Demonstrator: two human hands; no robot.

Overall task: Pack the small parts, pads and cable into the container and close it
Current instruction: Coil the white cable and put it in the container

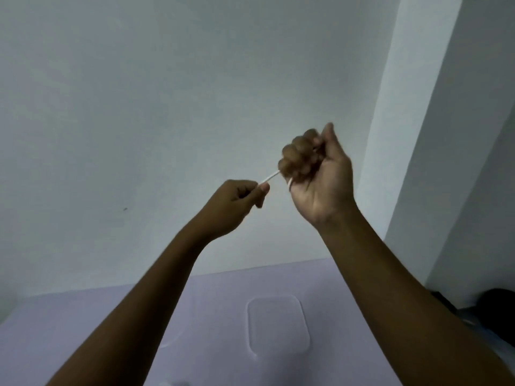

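Plenty of air around your hands: they're up high in front of the plain pale wall [139, 107], well above the lavender surface [83, 330]. The tight side is on your right, where a wall corner [418, 107] juts forward close to your right forearm, and a dark object [498, 299] sits low at that edge, too blurry to name. The far edge of the surface meets the wall just under your wrists.

Your right hand [315, 171] is balled into a fist, palm toward you, clenched around the white cable [269, 178]; a bit of white pokes out under the little finger. Your left hand [237, 200] pinches the other end between thumb and fingertips, other fingers curled in. A short stretch of cable runs between the two hands.

Down on the surface, between your forearms, lies a clear rounded-rectangle container [249, 324]; can't tell if it's the tub or the lid. Another clear edge [171, 339] peeks out beside your left forearm.
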